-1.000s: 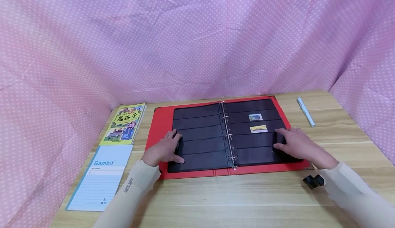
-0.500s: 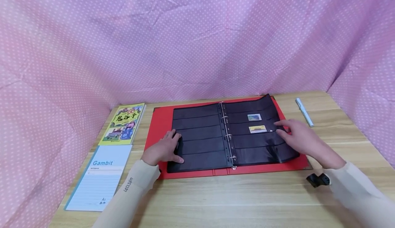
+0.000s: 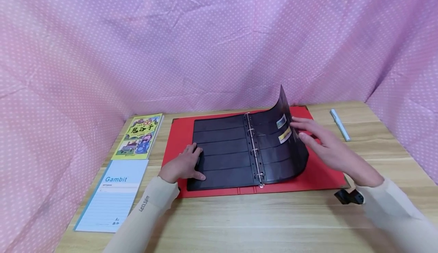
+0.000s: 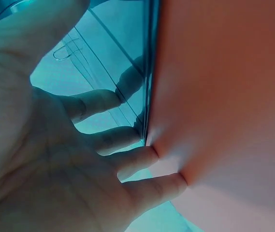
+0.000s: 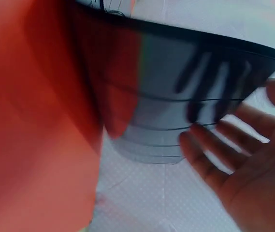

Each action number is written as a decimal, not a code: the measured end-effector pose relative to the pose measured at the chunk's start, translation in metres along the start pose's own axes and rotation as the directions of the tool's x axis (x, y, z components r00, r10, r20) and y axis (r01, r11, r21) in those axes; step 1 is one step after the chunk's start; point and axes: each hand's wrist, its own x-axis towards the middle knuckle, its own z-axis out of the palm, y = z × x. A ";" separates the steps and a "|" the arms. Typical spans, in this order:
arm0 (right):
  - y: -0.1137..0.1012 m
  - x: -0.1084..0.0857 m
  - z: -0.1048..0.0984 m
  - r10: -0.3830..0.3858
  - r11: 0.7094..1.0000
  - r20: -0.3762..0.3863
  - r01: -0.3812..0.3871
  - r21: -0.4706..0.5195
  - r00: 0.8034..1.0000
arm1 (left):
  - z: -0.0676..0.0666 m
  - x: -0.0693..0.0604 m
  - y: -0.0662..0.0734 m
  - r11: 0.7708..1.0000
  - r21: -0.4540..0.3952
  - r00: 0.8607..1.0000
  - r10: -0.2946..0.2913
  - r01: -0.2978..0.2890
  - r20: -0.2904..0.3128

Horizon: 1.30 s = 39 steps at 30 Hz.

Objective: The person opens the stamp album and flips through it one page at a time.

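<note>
A red ring binder lies spread on the table, with black pocket pages on its rings. My left hand rests on the outer edge of the left page; its fingertips touch both page and red cover in the left wrist view. The right page stands lifted and bent toward the rings, carrying two small stamps, a blue-green one and a yellow one. Against its raised back, my right hand has its fingers extended. In the right wrist view the fingers reach the page's dark back.
A yellow comic-style book and a pale blue notebook lie to the left of the binder. Beyond the binder on the right is a light blue pen. A pink dotted cloth hangs behind the table.
The right page has risen from lying flat to standing curved toward the rings, its stamps tilting with it. My right hand has moved slightly up and left; my left hand has stayed put.
</note>
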 end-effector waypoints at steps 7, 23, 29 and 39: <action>-0.006 -0.002 -0.018 -0.129 0.977 -0.143 0.150 0.149 0.981 | 0.000 0.001 0.001 1.000 0.013 1.000 0.000 0.000 0.008; -0.020 0.011 0.004 -0.289 0.915 -0.113 0.309 0.259 0.951 | 0.000 0.000 -0.001 1.000 0.000 1.000 0.002 -0.002 0.001; -0.027 0.018 0.018 -0.318 0.861 -0.077 0.322 0.394 0.945 | 0.000 -0.001 -0.002 1.000 -0.010 1.000 0.016 -0.016 -0.014; -0.036 0.017 0.042 -0.328 0.899 0.060 0.292 0.326 0.943 | 0.002 -0.002 -0.005 1.000 0.001 1.000 0.009 -0.009 -0.024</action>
